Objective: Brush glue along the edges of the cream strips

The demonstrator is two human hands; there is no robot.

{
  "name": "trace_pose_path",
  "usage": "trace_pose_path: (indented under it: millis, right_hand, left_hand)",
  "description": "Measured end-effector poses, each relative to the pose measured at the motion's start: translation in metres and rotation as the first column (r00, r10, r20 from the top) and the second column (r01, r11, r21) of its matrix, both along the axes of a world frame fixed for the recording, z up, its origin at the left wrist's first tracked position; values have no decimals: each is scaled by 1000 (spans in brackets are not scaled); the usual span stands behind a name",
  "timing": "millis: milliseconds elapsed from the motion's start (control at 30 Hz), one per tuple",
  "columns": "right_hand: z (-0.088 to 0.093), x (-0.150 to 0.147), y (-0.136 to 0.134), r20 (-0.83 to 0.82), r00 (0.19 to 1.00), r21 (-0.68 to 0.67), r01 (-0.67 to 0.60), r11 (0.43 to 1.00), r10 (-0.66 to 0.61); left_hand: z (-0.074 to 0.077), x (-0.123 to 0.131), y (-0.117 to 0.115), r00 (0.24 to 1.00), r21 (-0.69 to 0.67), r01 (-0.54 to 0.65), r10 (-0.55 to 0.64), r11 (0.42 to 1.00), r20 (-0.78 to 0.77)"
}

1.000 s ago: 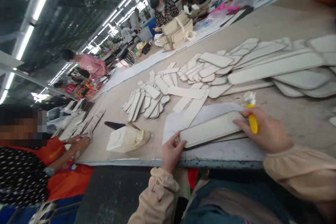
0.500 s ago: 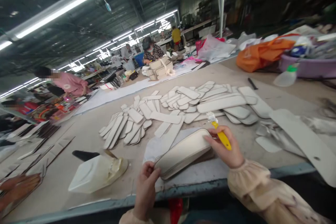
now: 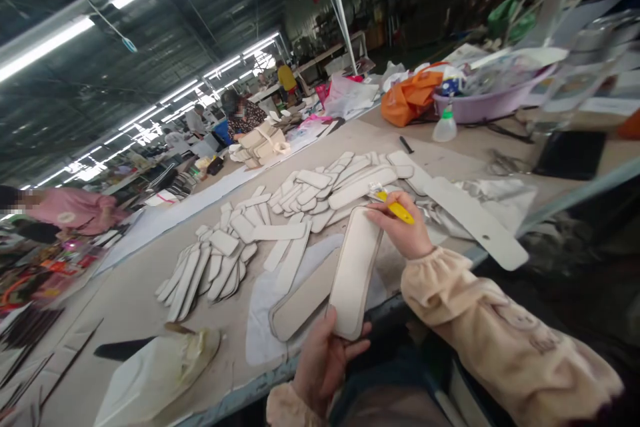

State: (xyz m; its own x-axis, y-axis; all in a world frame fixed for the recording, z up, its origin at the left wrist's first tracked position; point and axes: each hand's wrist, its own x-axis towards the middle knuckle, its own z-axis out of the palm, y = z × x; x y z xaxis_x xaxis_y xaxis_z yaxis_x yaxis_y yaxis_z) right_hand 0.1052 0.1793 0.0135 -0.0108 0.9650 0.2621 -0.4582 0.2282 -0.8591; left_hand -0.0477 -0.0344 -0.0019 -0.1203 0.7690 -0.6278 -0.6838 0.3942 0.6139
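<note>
My left hand grips the lower end of a long white rounded piece, thumb on top and fingers beneath. The upper end of that piece is pinched by my right hand, which also holds a yellow-handled brush with whitish bristles pointing left. The piece is tilted up over the table's front edge. Beside it, a similar beige piece lies on a white sheet. Behind are heaps of pale strips and rounded pieces.
At the front left is a cut white plastic container with glue-like residue. A long white board juts past the right edge. Farther back are a green-capped bottle, a purple basin and an orange bag. People work beyond.
The white piece has been lifted off the one beneath and turned more upright, held in both hands. The view has swung right, and the other person's hand at the left is out of sight.
</note>
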Motion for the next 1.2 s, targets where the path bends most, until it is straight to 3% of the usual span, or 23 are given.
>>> trace_pose_path:
  millis: [367,633,900,1000,1200]
  right_hand:
    - [-9,19,20,66,997,9,44,999,-44]
    - [-7,23,20,119,993,20,-8,1000,6]
    - [0,25,12,161,983,43,-101,994,93]
    - [1,24,13,200,977,40,-81,996,71]
    - [-4,23,15,207,978,40,-34,999,25]
  left_hand:
    - [6,37,6,974,32,-4,11,999,-227]
    - [-14,42,5,965,-3,-116,112,993,-239]
    - [-30,34,5,982,-77,-114,100,991,-158]
    - [-34,33,5,982,-79,-126,113,989,-152]
    - [-17,37,-2,985,20,-79,82,997,-154]
